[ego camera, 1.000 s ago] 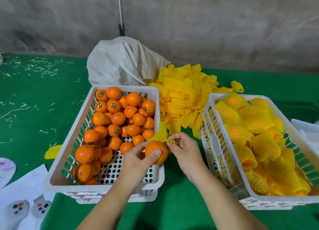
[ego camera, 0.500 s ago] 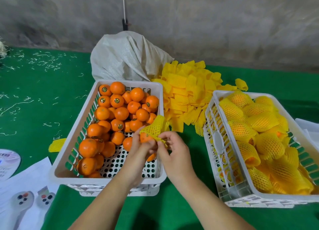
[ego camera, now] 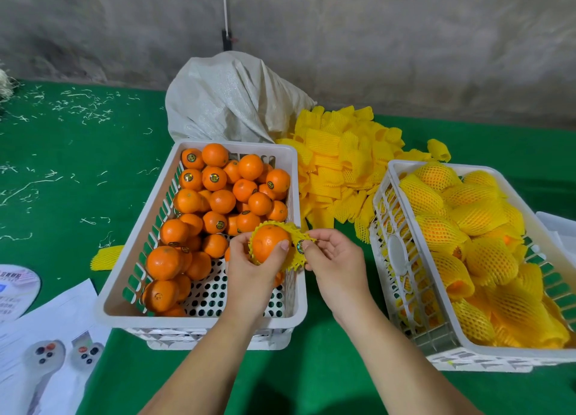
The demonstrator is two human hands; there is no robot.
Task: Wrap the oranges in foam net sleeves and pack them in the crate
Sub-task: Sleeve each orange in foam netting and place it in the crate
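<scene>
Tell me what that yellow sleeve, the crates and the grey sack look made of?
Sleeve: soft foam mesh, matte, apparently stretching open-holed round the orange. Crates: rigid white plastic, smooth, moulded slots and holes. Sack: probably woven plastic, with a fine weave and stiff folds.

Soft, even light falls from above, leaving faint shadows beneath the forearms on the green tabletop (ego camera: 311, 383). Wide-angle distortion bows the edges; the concrete wall (ego camera: 405, 40) looks smeared and soft.
</scene>
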